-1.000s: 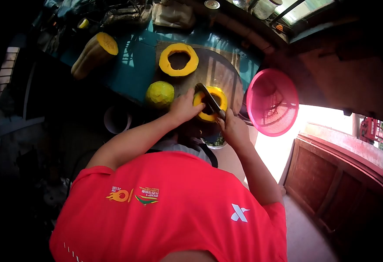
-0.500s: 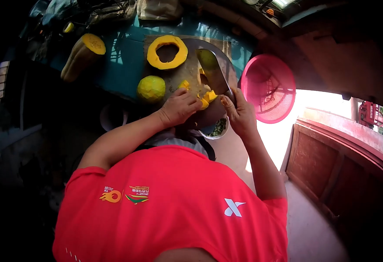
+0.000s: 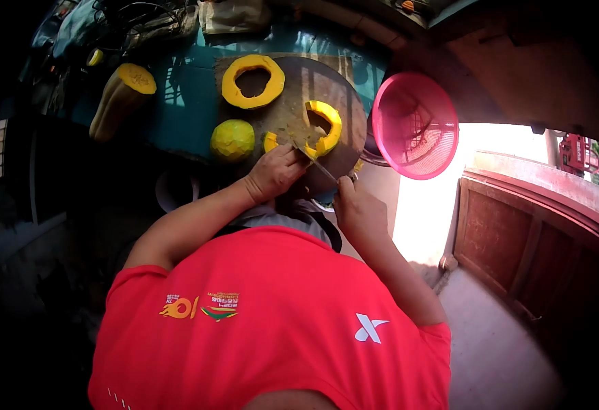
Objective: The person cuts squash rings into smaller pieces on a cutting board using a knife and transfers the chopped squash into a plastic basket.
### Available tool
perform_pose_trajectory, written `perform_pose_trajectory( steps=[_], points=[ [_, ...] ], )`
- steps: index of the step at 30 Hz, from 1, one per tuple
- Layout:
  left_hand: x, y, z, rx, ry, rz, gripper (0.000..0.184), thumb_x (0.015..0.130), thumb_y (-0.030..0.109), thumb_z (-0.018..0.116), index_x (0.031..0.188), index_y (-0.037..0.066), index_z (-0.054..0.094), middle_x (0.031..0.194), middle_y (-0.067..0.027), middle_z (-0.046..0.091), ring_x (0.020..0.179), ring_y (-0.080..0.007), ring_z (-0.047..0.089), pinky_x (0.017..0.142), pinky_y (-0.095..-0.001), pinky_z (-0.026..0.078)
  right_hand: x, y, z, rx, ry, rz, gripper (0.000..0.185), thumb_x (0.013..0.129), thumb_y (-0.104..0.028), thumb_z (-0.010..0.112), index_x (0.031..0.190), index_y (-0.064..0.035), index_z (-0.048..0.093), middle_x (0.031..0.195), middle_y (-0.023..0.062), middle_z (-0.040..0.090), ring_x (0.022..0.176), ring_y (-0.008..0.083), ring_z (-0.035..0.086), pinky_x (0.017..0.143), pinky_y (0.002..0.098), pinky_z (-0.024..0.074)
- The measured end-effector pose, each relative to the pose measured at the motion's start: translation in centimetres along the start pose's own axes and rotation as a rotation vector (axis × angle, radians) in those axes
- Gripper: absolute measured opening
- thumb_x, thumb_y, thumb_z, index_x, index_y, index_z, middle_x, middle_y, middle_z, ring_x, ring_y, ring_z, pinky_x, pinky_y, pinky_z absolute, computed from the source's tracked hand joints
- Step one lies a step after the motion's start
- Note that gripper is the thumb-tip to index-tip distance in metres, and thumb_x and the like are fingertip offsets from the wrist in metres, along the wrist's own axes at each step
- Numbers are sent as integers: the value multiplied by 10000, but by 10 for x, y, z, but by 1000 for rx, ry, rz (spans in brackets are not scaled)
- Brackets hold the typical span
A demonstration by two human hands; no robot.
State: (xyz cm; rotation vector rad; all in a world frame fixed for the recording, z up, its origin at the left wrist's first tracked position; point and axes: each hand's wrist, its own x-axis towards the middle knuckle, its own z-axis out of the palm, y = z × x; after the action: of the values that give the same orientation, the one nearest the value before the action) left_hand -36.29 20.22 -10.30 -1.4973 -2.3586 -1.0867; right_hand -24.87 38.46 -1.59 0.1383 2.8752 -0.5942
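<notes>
A curved yellow pumpkin piece [image 3: 333, 123], open on its left side, lies on the round cutting board [image 3: 351, 102]. My right hand [image 3: 359, 205] is closed on the handle of a knife [image 3: 324, 169], whose blade points up-left to the lower end of that piece. Beside the blade tip is my left hand [image 3: 277, 171], fingers bent together; what its fingertips hold is hidden. A small yellow chunk [image 3: 270, 141] sits just above the left fingers. A full pumpkin ring [image 3: 277, 87] lies at the board's upper left, with a peeled greenish-yellow round piece [image 3: 232, 140] below it.
A long cut pumpkin [image 3: 116, 102] lies on the teal table [image 3: 186, 113] at the left. Right of the board stands a pink plastic basket [image 3: 387, 126]. Below the board, a white bowl's rim [image 3: 323, 205] partly shows. A pale bag [image 3: 234, 17] lies at the back.
The knife, raised with its broad side visible half a second ago, is now lowered at the curved piece. Since the first frame the smaller ring has been cut open.
</notes>
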Motion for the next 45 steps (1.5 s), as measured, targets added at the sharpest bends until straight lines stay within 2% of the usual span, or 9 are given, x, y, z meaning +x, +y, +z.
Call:
perform_pose_trajectory(
  steps=[2, 4, 9, 12, 19, 30, 32, 41, 45],
  points=[
    [-3, -2, 0, 11, 32, 14, 217, 793, 94, 616, 1006, 58, 640, 936, -75, 587, 836, -258, 583, 744, -364, 500, 5, -3, 9, -57, -143, 66, 147, 882, -155, 585, 978, -83, 499, 821, 169, 594, 724, 385, 620, 625, 486, 481],
    [-10, -3, 0, 36, -133, -61, 213, 792, 94, 621, 1002, 63, 639, 931, -74, 586, 823, -254, 578, 747, -352, 508, 23, 8, 39, -37, -104, 37, 156, 883, -161, 588, 974, -81, 490, 817, 178, 596, 725, 395, 618, 620, 490, 477],
    [-11, -3, 1, 16, -112, -92, 246, 782, 84, 686, 1025, 65, 651, 1018, -89, 622, 875, -287, 608, 770, -357, 525, 45, 21, 48, 115, 31, -116, 173, 891, -181, 592, 944, -73, 467, 784, 184, 603, 720, 411, 614, 605, 503, 465],
    [-13, -4, 5, 11, -56, -66, 249, 784, 82, 684, 1030, 64, 651, 1020, -93, 622, 883, -290, 606, 776, -352, 525, 31, 0, 3, 57, -87, -51, 189, 897, -190, 584, 934, -60, 452, 768, 189, 619, 743, 410, 619, 621, 511, 465],
    [-15, -6, 4, -72, -114, -114, 216, 787, 68, 679, 999, 63, 639, 1011, -111, 610, 898, -318, 595, 766, -374, 514, 45, 12, 55, 60, -71, 21, 151, 915, -192, 537, 954, -61, 473, 778, 201, 632, 708, 412, 631, 618, 533, 483],
    [0, -23, 8, -73, 95, -104, 244, 772, 49, 687, 1006, 34, 620, 1029, -139, 594, 919, -346, 581, 778, -397, 500, 46, -4, 26, 12, -112, 77, 168, 922, -208, 519, 948, -49, 473, 745, 217, 648, 693, 424, 646, 618, 520, 502],
    [-7, -23, 10, -54, -87, -197, 254, 786, 63, 658, 1039, 46, 633, 1060, -128, 599, 952, -332, 579, 808, -398, 502, 52, -3, 50, 26, -91, 64, 170, 920, -209, 519, 951, -49, 476, 738, 217, 649, 687, 423, 648, 614, 521, 504],
    [4, -17, 9, -55, 126, -111, 195, 745, 34, 700, 914, 49, 603, 944, -126, 574, 864, -330, 573, 748, -403, 494, 41, -15, 20, 60, -46, 59, 183, 905, -212, 535, 963, -44, 492, 738, 202, 659, 687, 406, 658, 614, 518, 510],
    [-8, -25, 11, -82, -16, -135, 220, 759, 41, 693, 967, 46, 625, 1001, -138, 601, 914, -354, 588, 776, -408, 500, 58, -9, 51, 44, -31, 80, 187, 904, -211, 533, 970, -41, 491, 744, 204, 659, 697, 407, 658, 619, 517, 509]
  ],
)
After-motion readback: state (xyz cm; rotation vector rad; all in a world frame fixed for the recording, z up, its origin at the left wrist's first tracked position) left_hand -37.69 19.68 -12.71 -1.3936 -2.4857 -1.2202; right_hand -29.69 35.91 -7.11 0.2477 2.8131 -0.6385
